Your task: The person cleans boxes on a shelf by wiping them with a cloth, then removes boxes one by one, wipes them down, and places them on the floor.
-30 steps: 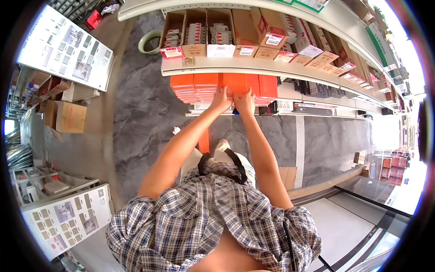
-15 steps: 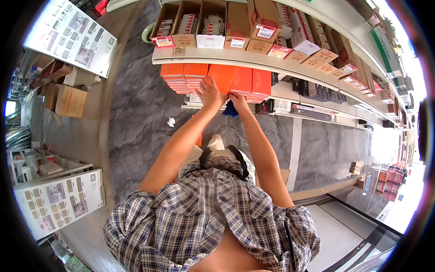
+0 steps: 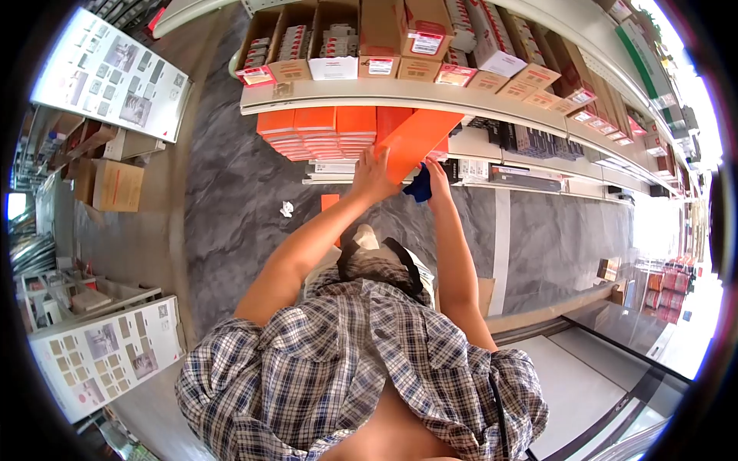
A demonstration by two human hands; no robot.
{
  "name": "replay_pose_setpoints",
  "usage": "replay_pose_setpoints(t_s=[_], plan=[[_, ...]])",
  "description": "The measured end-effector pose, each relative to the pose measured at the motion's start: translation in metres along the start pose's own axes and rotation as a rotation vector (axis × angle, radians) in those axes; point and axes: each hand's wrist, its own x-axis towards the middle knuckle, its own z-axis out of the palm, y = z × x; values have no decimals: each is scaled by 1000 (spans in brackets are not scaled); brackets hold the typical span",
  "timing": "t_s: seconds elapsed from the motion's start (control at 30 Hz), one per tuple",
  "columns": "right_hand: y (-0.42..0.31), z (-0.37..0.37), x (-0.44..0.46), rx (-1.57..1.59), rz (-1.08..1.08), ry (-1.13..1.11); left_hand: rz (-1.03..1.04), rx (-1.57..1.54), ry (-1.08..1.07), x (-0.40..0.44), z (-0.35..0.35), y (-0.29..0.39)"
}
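Observation:
A long orange box point(image 3: 421, 137) is pulled partway off the lower shelf and lies at a slant, its far end up and to the right. My left hand point(image 3: 373, 178) grips the near left end of it, fingers along the side. At the near right corner, my right hand point(image 3: 439, 184) is closed on a dark blue cloth point(image 3: 419, 185), fingertips near or against the box; exact contact is hard to tell. Stacked orange boxes point(image 3: 316, 123) fill the shelf to the left, and others sit partly hidden behind the slanted one.
Over the orange stacks runs a shelf board point(image 3: 323, 97) carrying open cardboard cartons point(image 3: 334, 46) of small packs. Black boxes point(image 3: 542, 142) stand further right. Crumpled white paper point(image 3: 287, 209) lies on the grey floor point(image 3: 238, 230). Sample boards point(image 3: 115, 69) lean at left.
The orange box has come out of its row and swung into a slant. My left hand has moved slightly lower, and my right hand has shifted right with the blue cloth.

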Motion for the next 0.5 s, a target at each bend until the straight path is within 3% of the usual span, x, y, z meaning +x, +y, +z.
replay_pose_setpoints(t_s=[0.07, 0.27, 0.33, 0.4, 0.47, 0.5], plan=[[-1, -7, -2, -229, -100, -89, 34, 29, -55, 4, 6, -10], [12, -30, 9, -380, -214, 105, 142, 124, -124, 27, 2, -57], [-6, -9, -7, -832, -522, 277, 148, 75, -147, 31, 5, -67], [-16, 8, -7, -910, -600, 236, 191, 91, -138, 32, 3, -69], [-24, 39, -12, -973, -885, 187, 198, 94, -142, 31, -3, -70], [-30, 55, -17, -996, -813, 131, 211, 94, -151, 30, -4, -70]])
